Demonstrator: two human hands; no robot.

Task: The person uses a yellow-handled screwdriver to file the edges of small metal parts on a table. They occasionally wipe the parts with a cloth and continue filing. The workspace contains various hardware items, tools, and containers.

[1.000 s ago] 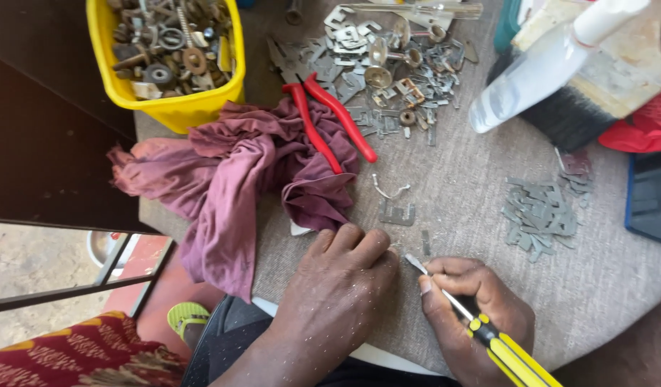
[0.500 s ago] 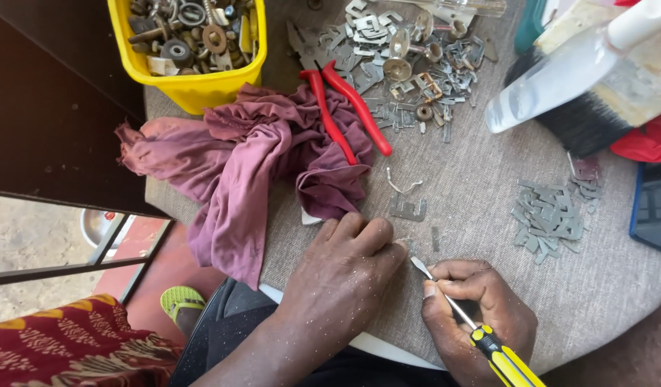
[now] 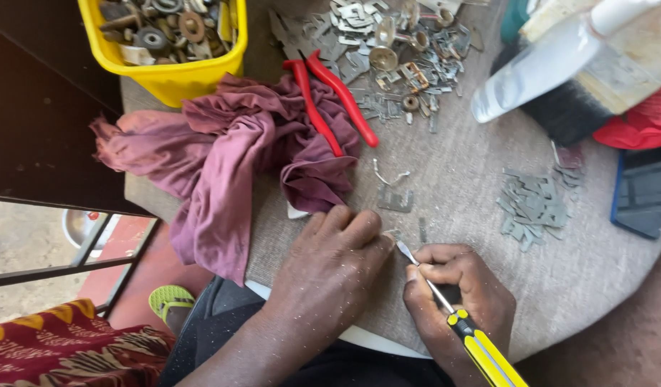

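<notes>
Right hand (image 3: 456, 297): closed around yellow-handled screwdriver (image 3: 456, 322), tip at left fingertips. Left hand (image 3: 330, 269): curled over a small part, hidden. Beyond: maroon cloth (image 3: 223, 158), red pliers (image 3: 330, 100). Farthest: yellow tub (image 3: 169, 75) holding rusty washers.

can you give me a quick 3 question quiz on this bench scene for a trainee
1. True or false: the right hand holds a screwdriver with a yellow and black handle.
2. What lies partly across the purple cloth? A) red-handled pliers B) a hammer C) a saw
3. What does the yellow tub hold?

Key
1. True. Its tip points at the spot under the fingertips of the left hand.
2. A. The pliers lie with their handles partly on the cloth, jaws toward the loose metal parts.
3. Mixed small metal pieces, such as rings and washers.
</notes>
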